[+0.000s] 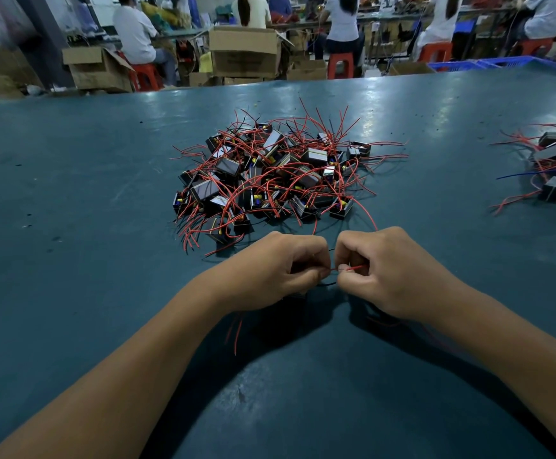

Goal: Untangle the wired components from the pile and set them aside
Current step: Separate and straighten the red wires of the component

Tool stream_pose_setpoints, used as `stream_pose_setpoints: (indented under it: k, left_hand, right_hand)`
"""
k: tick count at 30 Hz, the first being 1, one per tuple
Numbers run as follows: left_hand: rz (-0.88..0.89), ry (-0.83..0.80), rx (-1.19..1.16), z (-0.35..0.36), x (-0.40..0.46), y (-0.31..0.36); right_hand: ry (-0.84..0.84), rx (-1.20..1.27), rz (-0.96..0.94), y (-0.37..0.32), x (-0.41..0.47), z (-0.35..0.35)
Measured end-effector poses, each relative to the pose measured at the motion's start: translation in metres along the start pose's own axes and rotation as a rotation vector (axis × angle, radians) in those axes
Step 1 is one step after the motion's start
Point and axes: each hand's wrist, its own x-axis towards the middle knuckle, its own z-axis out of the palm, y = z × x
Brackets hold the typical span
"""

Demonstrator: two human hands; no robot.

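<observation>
Looking down from the head camera, both hands meet in the lower middle of the frame, over the dark teal table. The left hand has its fingers curled, and the thumb and fingers pinch one end of a thin red wire. The right hand is also curled and pinches the same wire just beside the left hand, so that only a short piece shows between them. A dark wire curves under this gap. A small black component seems to sit under the left hand, but it is mostly hidden. More red wire ends hang below the left wrist.

The pile of wired components lies in the centre of the frame, just above the hands: black blocks tangled with many red wires. A smaller group of components lies at the right edge, well apart from the pile.

In the upper part, people sit on red stools among cardboard boxes.
</observation>
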Motion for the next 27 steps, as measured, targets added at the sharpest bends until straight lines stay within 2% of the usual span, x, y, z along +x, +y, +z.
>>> stream_pose_setpoints:
  k: [13,17,22,27]
  left_hand:
    - [-0.021,-0.085,-0.043,-0.007,-0.002,-0.002]
    - [-0.071,-0.067,-0.108,-0.013,-0.005,-0.01]
    - [-0.075,-0.052,-0.136,-0.008,-0.002,-0.012]
    - [-0.089,-0.053,-0.172,-0.009,-0.003,-0.014]
  right_hand:
    - [0.004,-0.003,0.058,0.003,-0.002,-0.01]
    - [0.1,0.121,0.089,0.005,0.001,-0.016]
    - [0.049,0.178,0.145,0.008,0.003,-0.006]
    - [-0.007,0.381,0.214,0.013,0.005,-0.008]
